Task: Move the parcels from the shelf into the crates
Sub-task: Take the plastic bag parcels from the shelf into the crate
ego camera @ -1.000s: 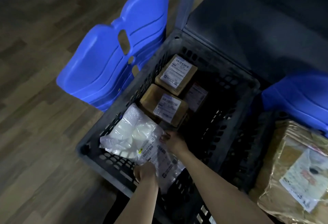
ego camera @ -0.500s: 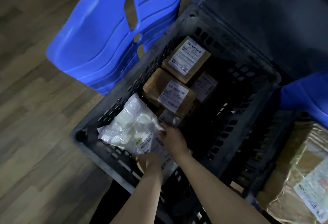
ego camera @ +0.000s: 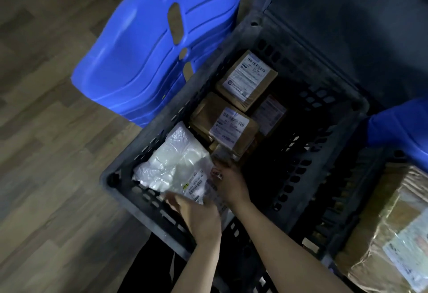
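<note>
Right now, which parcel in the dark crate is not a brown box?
The white plastic bag in the near-left corner of the crate, held by the left hand and the right hand. The others visible there are brown cardboard boxes with white labels.

Left grip (ego camera: 199,216): motion-blurred, fingertips hidden under the white bag (ego camera: 173,165); hold unclear. Right grip (ego camera: 229,183): fingertips smeared against a small box (ego camera: 222,153), which is mostly covered by the labelled box (ego camera: 231,128) above. Label print is unreadable. The flat parcel (ego camera: 271,111) is half hidden in shadow. The big brown parcel (ego camera: 393,223) is cut off by the right and bottom edges.
</note>
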{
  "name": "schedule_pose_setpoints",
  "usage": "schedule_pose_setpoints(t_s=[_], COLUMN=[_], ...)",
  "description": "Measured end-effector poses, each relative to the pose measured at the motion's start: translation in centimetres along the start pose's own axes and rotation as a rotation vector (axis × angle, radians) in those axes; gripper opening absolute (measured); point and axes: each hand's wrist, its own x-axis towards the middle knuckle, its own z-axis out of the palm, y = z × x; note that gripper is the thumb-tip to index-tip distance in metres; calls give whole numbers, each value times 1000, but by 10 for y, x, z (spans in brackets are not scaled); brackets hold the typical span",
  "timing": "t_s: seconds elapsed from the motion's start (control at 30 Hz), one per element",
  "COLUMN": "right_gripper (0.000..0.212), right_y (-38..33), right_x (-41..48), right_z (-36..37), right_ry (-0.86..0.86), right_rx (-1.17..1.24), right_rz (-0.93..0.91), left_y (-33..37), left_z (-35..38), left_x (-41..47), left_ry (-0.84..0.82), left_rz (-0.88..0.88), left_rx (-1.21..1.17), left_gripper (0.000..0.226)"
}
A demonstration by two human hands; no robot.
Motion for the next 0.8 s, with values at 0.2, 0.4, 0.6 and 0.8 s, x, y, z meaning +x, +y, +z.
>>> schedule_pose_setpoints(t_s=[0.2, 0.4, 0.6, 0.8], right_gripper=[65, 77, 71, 62], right_y=[-13, -22, -24, -23], right_x=[-30, -75, -78, -70], right_z=[-7, 12, 34, 47], right_ry=[45, -101, -176, -194], right_rx=[-147, -350, -436, -486], right_rz=[53, 271, 314, 303], left_y=[7, 40, 39, 30], left_z=[-18, -28, -26, -17], left_x=[41, 105, 141, 156], left_ry=[-170, -372, -509, -538], left_rz=[762, 1145, 1264, 1241], left_rx=[949, 1632, 1809, 1931], left_gripper=[86, 90, 122, 120])
